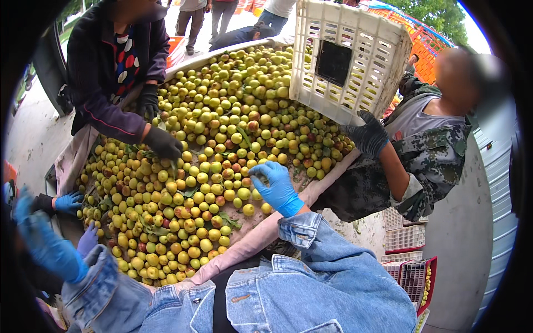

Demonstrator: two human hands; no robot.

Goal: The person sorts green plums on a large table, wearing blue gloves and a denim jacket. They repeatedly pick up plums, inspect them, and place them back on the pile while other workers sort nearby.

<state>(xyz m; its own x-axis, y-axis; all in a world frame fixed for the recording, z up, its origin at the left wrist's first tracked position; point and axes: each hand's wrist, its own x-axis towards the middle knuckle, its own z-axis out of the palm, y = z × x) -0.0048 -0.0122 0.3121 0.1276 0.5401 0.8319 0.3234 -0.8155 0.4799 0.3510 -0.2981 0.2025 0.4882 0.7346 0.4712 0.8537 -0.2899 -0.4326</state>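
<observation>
Head view: one white slotted plastic crate (373, 61), raised in a co-worker's dark-gloved hand (367, 133), blocks the upper right; two dark gloves (164, 143) are at the heap's left. Smooth, round, green-yellow fruit (205, 244), too many to count, lies inside one cloth-wrapped rim (261, 236). Both blue-gloved and well apart, the right hand (276, 188) curls above the fruit and the left hand (53, 250) is blurred at far left; whether either grips anything, I cannot tell.

The person's blue-gloved left hand (53, 252), near left, is blurred; its grip cannot be told. The slotted white plastic crate (361, 61), far right, is cut off above, hiding some round yellow-green fruit (205, 166).
</observation>
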